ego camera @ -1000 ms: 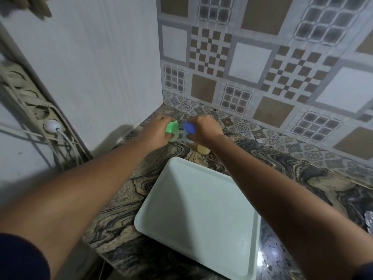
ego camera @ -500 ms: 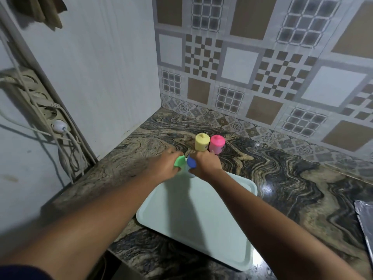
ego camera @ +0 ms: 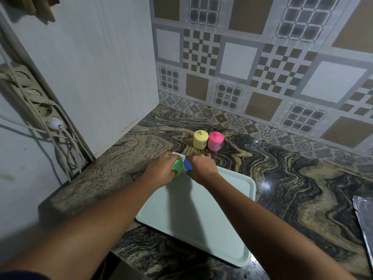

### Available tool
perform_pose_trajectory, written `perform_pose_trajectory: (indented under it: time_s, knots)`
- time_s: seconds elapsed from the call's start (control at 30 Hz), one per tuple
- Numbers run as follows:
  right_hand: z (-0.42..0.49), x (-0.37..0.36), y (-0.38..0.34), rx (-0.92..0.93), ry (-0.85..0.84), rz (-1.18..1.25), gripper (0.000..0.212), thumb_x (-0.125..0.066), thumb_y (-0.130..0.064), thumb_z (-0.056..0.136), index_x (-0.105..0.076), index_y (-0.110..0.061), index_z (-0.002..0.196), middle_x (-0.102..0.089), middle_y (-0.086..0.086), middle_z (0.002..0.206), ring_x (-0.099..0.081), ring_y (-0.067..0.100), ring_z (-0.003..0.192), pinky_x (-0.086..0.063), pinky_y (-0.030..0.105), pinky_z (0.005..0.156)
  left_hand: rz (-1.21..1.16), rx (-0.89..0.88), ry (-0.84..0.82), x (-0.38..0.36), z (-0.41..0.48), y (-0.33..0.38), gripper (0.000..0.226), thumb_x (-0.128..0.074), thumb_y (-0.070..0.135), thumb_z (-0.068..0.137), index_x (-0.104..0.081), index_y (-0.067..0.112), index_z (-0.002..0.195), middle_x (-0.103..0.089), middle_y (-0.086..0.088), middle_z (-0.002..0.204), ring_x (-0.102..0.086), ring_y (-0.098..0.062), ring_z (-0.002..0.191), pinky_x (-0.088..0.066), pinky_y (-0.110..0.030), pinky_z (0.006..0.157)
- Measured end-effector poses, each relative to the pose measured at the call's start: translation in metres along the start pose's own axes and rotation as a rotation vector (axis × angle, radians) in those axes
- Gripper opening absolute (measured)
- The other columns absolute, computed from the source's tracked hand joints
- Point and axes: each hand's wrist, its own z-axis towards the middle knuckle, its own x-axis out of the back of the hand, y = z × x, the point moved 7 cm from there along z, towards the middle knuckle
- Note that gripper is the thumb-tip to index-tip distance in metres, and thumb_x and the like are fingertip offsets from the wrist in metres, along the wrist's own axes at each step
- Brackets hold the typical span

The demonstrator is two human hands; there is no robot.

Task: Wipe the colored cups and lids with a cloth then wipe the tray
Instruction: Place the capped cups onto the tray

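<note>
Tray (ego camera: 203, 223): pale, flat on the marbled surface (ego camera: 302, 178).
At the tray's far corner: your left hand (ego camera: 161, 170), fingers curled round the green cup (ego camera: 177, 165); your right hand (ego camera: 199, 166), fingers curled round the blue cup (ego camera: 187, 165).
Beyond the tray: yellow cup (ego camera: 200, 139) and pink cup (ego camera: 215, 141), side by side.

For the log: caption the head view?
Left hand grips green cup, right hand blue cup, at the tray's corner; yellow cup and pink cup beyond.
</note>
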Motion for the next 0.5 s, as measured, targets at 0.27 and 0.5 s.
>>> perform_pose_trajectory:
  time_s: [0.27, 0.5]
  knots:
    - [-0.008, 0.001, -0.004, -0.010, -0.036, -0.005, 0.068, -0.076, -0.036, 0.084, -0.047, -0.023, 0.144, -0.056, 0.011, 0.137, -0.058, 0.036, 0.125, -0.036, 0.057, 0.112, 0.063, 0.031, -0.032, -0.001, -0.006, 0.002, 0.077, -0.063, 0.050, 0.084, -0.026, 0.039, 0.151, -0.034, -0.008, 0.154, -0.057, -0.040, 0.121, -0.050, -0.048, 0.093]
    - [-0.013, 0.056, 0.017, -0.025, 0.138, 0.057, 0.065, -0.074, -0.041, 0.083, -0.051, -0.028, 0.143, -0.057, 0.008, 0.139, -0.061, 0.036, 0.120, -0.049, 0.044, 0.096, 0.011, -0.045, 0.126, 0.055, 0.005, 0.022, 0.076, -0.050, 0.057, 0.093, -0.019, 0.030, 0.157, -0.017, -0.006, 0.165, -0.019, -0.031, 0.152, -0.042, -0.051, 0.108]
